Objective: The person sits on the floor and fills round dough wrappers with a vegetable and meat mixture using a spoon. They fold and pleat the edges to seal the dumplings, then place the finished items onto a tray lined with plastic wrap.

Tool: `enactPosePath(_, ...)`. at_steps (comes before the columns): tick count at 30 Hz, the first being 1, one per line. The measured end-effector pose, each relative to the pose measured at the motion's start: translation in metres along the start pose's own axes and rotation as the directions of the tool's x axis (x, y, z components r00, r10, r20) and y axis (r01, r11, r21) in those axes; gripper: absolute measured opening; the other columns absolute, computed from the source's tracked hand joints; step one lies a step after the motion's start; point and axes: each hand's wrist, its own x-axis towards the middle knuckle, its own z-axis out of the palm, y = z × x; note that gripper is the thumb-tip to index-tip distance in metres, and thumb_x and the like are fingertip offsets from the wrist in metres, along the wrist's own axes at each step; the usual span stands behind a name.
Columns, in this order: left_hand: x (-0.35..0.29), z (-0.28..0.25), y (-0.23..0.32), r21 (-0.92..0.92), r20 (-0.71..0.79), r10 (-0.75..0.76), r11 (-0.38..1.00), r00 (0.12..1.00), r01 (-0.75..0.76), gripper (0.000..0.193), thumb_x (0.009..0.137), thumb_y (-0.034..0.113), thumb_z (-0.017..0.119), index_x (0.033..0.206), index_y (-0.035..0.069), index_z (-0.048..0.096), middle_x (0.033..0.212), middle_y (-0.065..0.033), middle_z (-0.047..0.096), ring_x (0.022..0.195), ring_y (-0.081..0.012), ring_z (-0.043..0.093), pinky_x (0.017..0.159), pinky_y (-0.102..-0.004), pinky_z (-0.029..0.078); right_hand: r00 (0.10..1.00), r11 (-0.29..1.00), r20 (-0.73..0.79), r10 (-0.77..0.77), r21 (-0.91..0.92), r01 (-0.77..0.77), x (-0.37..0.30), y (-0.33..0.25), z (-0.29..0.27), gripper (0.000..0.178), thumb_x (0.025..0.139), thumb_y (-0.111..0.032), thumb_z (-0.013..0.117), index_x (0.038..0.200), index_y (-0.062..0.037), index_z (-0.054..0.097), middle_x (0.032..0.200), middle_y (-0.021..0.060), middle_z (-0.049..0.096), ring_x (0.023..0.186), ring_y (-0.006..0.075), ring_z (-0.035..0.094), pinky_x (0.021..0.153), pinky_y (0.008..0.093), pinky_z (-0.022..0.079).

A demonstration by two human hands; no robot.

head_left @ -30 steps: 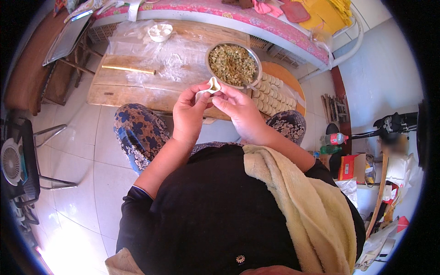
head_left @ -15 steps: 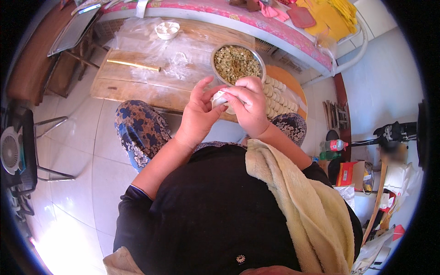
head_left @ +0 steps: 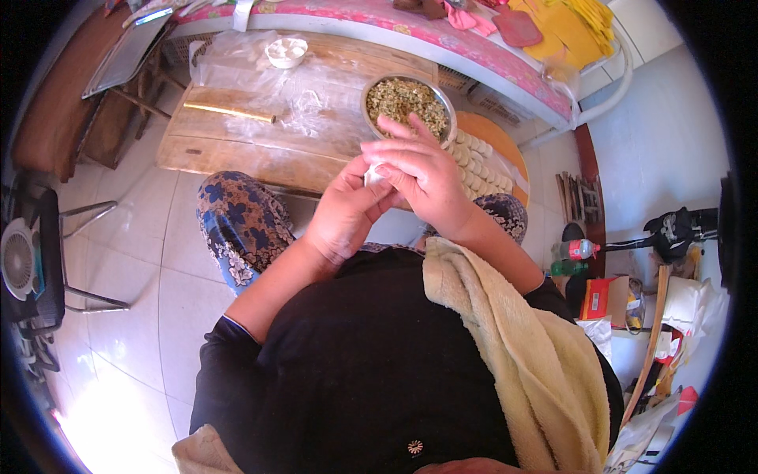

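A small white dumpling point(head_left: 373, 175) is pinched between my two hands, mostly covered by the fingers. My left hand point(head_left: 349, 204) wraps it from the left, thumb against the dough. From the right, my right hand point(head_left: 422, 175) presses on it with thumb and forefinger, its other fingers lifted and apart. Just beyond the hands stands a metal bowl point(head_left: 366, 120) of chopped greenish filling point(head_left: 405, 103). Rows of finished white dumplings point(head_left: 476, 167) lie on a round orange board point(head_left: 513, 152) to the right, partly behind my right hand.
The wooden table point(head_left: 229, 154) bears a gold-coloured rolling pin point(head_left: 229, 112), floury plastic film point(head_left: 308, 110) and a white bowl point(head_left: 286, 52) with white contents. A pink-covered bed point(head_left: 347, 22) runs along the far side. A fan point(head_left: 20, 257) stands at left; bottles point(head_left: 580, 250) stand at right.
Both hands have closed in tighter around the dumpling. My right hand has turned over it with its fingers raised, and my left fingers have folded in.
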Motion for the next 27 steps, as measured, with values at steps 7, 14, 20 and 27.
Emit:
enactPosePath(7, 0.004, -0.004, 0.002, -0.156, 0.065, -0.063, 0.985, 0.996, 0.072, 0.045, 0.091, 0.008, 0.058, 0.133, 0.004, 0.042, 0.118, -0.0075, 0.057, 0.109, -0.0183, 0.057, 0.097, -0.0330, 0.046, 0.991, 0.967, 0.131, -0.031, -0.246, 0.063, 0.001, 0.000, -0.014, 0.035, 0.093, -0.022, 0.050, 0.124, -0.0060, 0.057, 0.135, 0.0091, 0.052, 0.134, 0.0343, 0.036, 0.112, 0.0494, 0.016)
enactPosePath(14, 0.008, 0.000, 0.008, -0.133, 0.005, -0.031, 0.991, 1.000, 0.031, 0.044, 0.090, 0.005, 0.056, 0.131, 0.002, 0.041, 0.121, -0.0100, 0.055, 0.111, -0.0202, 0.056, 0.099, -0.0328, 0.047, 0.988, 0.962, -0.147, 0.040, -0.261, -0.078, 0.002, -0.013, -0.005, 0.030, 0.080, -0.022, 0.068, 0.106, -0.0069, 0.065, 0.109, 0.0082, 0.063, 0.113, 0.0312, 0.053, 0.099, 0.0479, 0.034)
enactPosePath(20, 0.009, -0.002, 0.004, -0.175, -0.012, -0.034, 0.984, 0.999, 0.032, 0.041, 0.090, 0.001, 0.055, 0.129, 0.002, 0.043, 0.119, -0.0103, 0.055, 0.110, -0.0199, 0.057, 0.098, -0.0317, 0.048, 0.969, 0.974, -0.241, -0.045, -0.226, -0.010, -0.008, -0.007, -0.011, 0.017, 0.067, -0.006, 0.074, 0.082, -0.0055, 0.066, 0.080, 0.0051, 0.059, 0.073, 0.0244, 0.056, 0.068, 0.0363, 0.043)
enactPosePath(27, 0.008, 0.006, 0.006, -0.092, -0.031, -0.020, 0.996, 0.999, 0.017, 0.039, 0.091, 0.001, 0.055, 0.128, 0.002, 0.045, 0.117, -0.0090, 0.056, 0.108, -0.0181, 0.057, 0.096, -0.0306, 0.049, 0.968, 0.983, -0.252, -0.019, -0.180, -0.028, -0.005, -0.015, -0.016, 0.017, 0.068, -0.004, 0.072, 0.083, -0.0061, 0.066, 0.081, 0.0053, 0.060, 0.076, 0.0243, 0.056, 0.071, 0.0358, 0.042)
